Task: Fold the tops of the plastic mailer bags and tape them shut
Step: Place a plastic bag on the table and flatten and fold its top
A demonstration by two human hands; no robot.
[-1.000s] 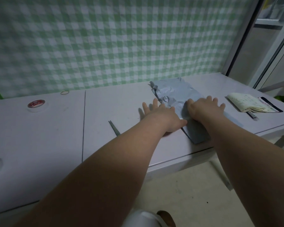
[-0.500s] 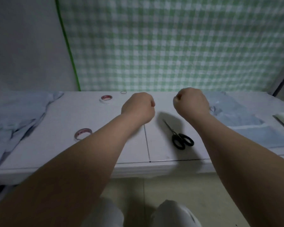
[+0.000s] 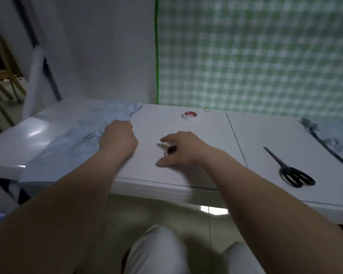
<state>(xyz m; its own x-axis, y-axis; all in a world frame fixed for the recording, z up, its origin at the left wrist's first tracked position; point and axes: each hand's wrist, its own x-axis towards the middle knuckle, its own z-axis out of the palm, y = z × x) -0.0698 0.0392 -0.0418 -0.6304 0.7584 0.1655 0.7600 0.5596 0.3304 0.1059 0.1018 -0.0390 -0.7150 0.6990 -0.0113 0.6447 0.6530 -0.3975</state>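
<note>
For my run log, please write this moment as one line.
phase: fetching bag and tape | left hand: curled at mailer bag edge, grip unclear | right hand: open over near tape roll | scissors: untouched

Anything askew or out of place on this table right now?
The mailer bags that the left hand grips lie crumpled and hang over the table's front edge. Nothing else stands out.
</note>
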